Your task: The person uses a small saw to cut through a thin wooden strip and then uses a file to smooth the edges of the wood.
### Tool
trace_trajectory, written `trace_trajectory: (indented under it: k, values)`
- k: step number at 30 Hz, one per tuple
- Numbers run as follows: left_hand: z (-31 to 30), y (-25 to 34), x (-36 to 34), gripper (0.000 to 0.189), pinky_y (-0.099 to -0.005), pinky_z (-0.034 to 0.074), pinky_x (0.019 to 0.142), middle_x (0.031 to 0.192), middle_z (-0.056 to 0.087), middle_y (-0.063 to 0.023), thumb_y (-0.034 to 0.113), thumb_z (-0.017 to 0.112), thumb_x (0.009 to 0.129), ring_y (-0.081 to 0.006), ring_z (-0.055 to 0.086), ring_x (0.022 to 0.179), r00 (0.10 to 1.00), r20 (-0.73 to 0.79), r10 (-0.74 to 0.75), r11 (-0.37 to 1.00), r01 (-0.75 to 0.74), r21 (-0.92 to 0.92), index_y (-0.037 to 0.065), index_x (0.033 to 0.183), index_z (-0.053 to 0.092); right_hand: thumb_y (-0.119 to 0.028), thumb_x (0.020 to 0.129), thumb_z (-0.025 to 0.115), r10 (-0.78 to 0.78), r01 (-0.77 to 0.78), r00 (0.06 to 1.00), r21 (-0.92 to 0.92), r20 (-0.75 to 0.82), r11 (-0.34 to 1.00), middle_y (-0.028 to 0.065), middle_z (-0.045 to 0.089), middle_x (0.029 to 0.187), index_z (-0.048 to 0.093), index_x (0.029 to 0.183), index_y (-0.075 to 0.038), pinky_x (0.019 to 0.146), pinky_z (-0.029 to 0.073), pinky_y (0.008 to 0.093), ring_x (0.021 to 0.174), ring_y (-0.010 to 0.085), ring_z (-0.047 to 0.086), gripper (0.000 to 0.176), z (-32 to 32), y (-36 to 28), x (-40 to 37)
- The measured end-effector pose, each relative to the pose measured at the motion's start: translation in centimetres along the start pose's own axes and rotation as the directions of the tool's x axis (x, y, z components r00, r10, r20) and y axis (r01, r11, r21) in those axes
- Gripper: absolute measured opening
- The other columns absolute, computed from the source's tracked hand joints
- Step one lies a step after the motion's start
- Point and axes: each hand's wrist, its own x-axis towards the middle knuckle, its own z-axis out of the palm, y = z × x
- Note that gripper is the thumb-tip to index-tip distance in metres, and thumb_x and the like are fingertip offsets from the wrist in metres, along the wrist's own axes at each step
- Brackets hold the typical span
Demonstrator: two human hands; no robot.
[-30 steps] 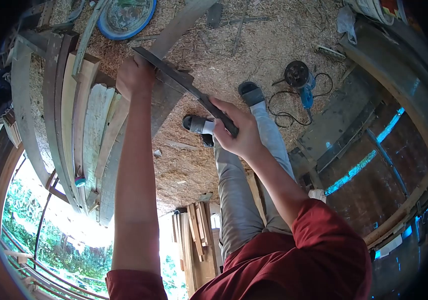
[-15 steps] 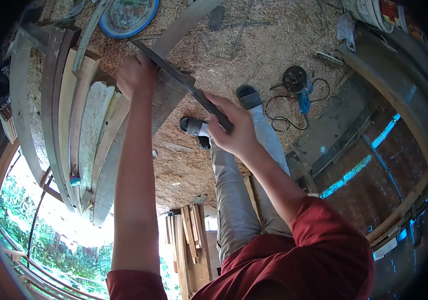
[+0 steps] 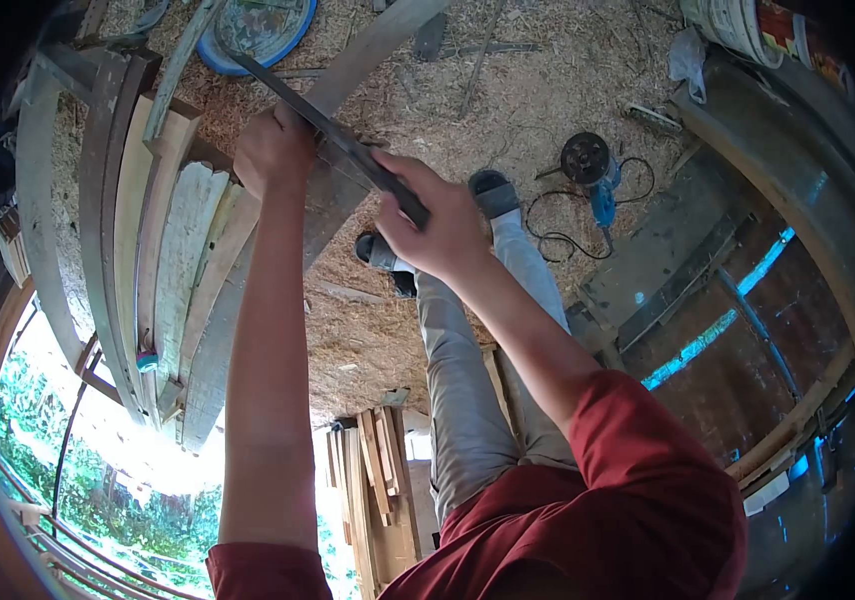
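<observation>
right hand point(image 3: 433, 220) gripping the saw point(image 3: 333, 130), left hand point(image 3: 275, 155) closed on the plank point(image 3: 373, 50) just beside it, one skip could nick knuckles

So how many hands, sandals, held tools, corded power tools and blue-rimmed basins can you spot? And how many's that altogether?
Hands: 2
Sandals: 2
Held tool: 1
Power tool: 1
Basin: 1
Total: 7

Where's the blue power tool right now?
Head view, right of centre: the power tool lies on the littered floor, to the right of the right sandal.
</observation>
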Motion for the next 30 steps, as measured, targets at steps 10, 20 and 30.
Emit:
trace_trajectory:
  k: [10,20,30]
  values:
    - [0.0,-0.2,0.1,0.051,-0.0541,0.057,0.086,0.099,0.076,-0.0232,0.042,0.043,0.098,-0.0432,0.073,0.095,1.000,0.027,-0.014,0.997,0.012,0.082,0.010,0.098,0.083,-0.017,0.091,0.070,-0.134,0.135,0.988,0.011,-0.082,0.991,0.0108,0.072,0.074,0.066,0.139,-0.007,0.057,0.052,0.0310,0.058,0.0156,0.068,0.048,-1.9,1.7,-4.0]
    - [-0.4,0.2,0.0,0.050,-0.0534,0.057,0.085,0.099,0.076,-0.0225,0.043,0.043,0.098,-0.0430,0.073,0.095,0.999,0.040,-0.030,0.997,0.027,0.073,0.012,0.098,0.083,-0.012,0.089,0.072,-0.108,0.110,0.990,0.022,-0.086,0.994,0.0095,0.075,0.078,0.067,0.138,-0.007,0.060,0.054,0.0284,0.059,0.0153,0.070,0.049,-1.4,2.1,-4.2]
    - [-0.5,0.2,-0.1,0.052,-0.0530,0.057,0.086,0.098,0.076,-0.0220,0.043,0.042,0.100,-0.0422,0.073,0.095,0.999,0.034,-0.022,0.997,0.020,0.077,0.012,0.096,0.083,-0.008,0.089,0.071,0.053,-0.054,0.998,0.029,0.035,0.998,0.0143,0.078,0.092,0.067,0.138,-0.006,0.063,0.056,0.0284,0.066,0.0138,0.073,0.050,-0.8,0.5,-1.5]
